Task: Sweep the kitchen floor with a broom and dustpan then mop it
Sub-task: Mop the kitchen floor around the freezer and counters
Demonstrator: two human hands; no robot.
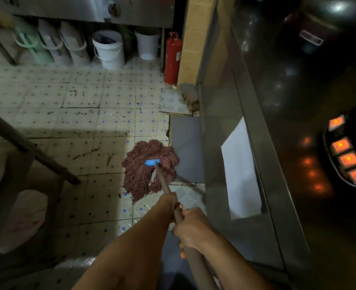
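A reddish-brown string mop head (149, 168) with a blue clamp (152, 162) lies spread on the tiled floor (89, 122), beside a grey floor slab. Its brown handle (164, 183) runs back toward me. My left hand (169, 203) grips the handle lower down, nearer the mop head. My right hand (190, 229) grips it just behind, fingers curled round the shaft. The pale tiles with blue dots carry dark smears and stains ahead and to the left of the mop.
A steel counter (246, 143) with a white sheet runs along the right. A red fire extinguisher (172, 57) stands by a tiled pillar. Several white buckets (108, 49) line the far wall. A dark table leg (26, 143) slants at left above a pink bag (26, 216).
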